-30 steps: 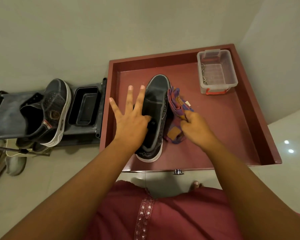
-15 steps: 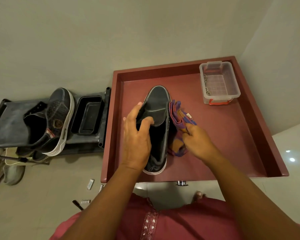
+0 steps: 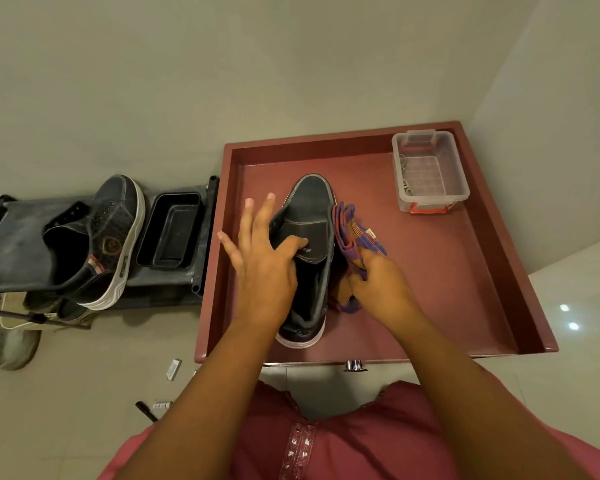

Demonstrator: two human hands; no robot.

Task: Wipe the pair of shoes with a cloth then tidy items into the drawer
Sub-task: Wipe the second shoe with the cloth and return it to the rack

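Left hand (image 3: 262, 268) has spread loose over the shoe (image 3: 307, 258), right hand (image 3: 381, 289) clutching cloth (image 3: 352, 233) beside it.

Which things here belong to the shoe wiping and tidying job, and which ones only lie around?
Job:
shoe in the drawer, touched by the left hand
cloth, gripped by the right hand
second shoe on the black rack
drawer

Lying about:
clear box in the drawer
black tray
pale shoe on the floor
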